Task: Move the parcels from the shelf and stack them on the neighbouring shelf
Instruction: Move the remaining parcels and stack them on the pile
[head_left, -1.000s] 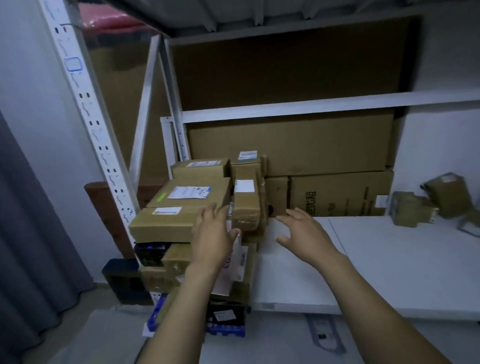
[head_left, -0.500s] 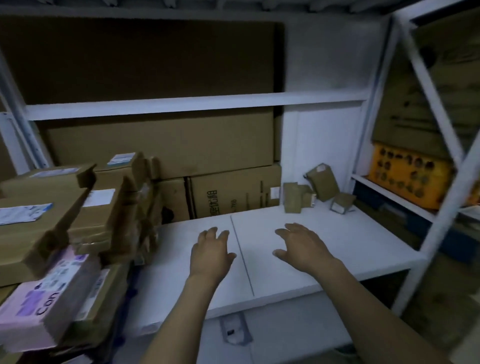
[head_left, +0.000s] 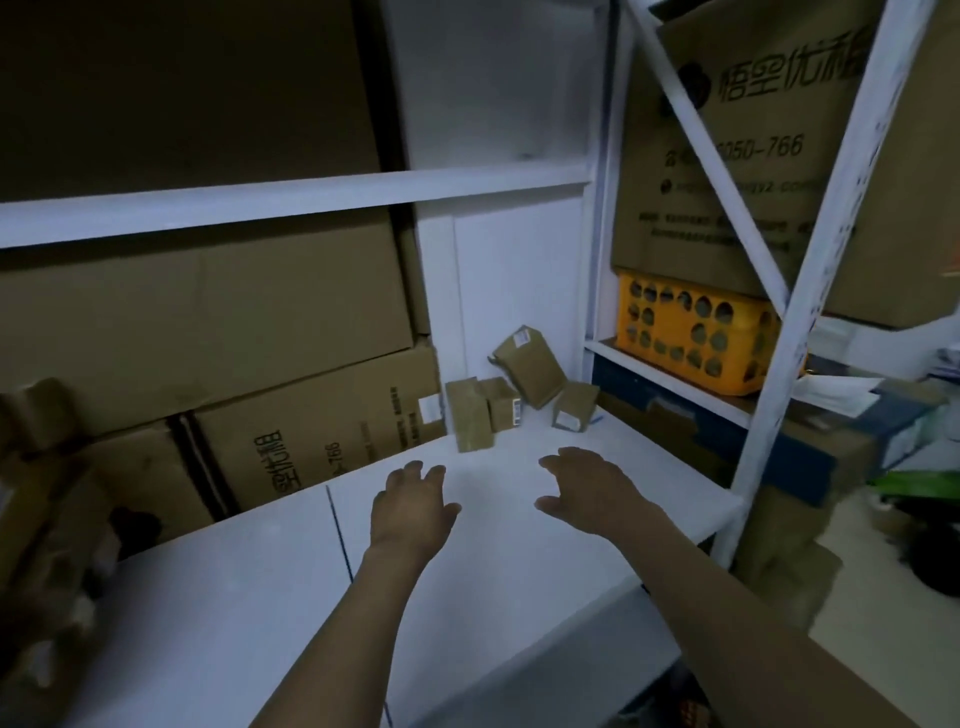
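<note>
Several small brown parcels lie in the back right corner of the white shelf (head_left: 208, 623): an upright one (head_left: 468, 415), a smaller one (head_left: 503, 410) behind it, a tilted one (head_left: 531, 368) leaning on the wall, and a low one (head_left: 575, 405) to the right. My left hand (head_left: 413, 512) hovers over the shelf, fingers apart, holding nothing. My right hand (head_left: 592, 491) is beside it, also open and empty. Both hands are a short way in front of the parcels, not touching them. A blurred stack of parcels (head_left: 47, 493) shows at the left edge.
Large cardboard boxes (head_left: 317, 436) line the back of the shelf. A white upright post (head_left: 810, 291) and diagonal brace bound the right side. Beyond it stand a yellow perforated crate (head_left: 696, 332) and a big printed carton (head_left: 737, 156).
The view has swung right, from the stacked parcels on the left to the small parcels in the right corner. Both empty hands have moved along toward them.
</note>
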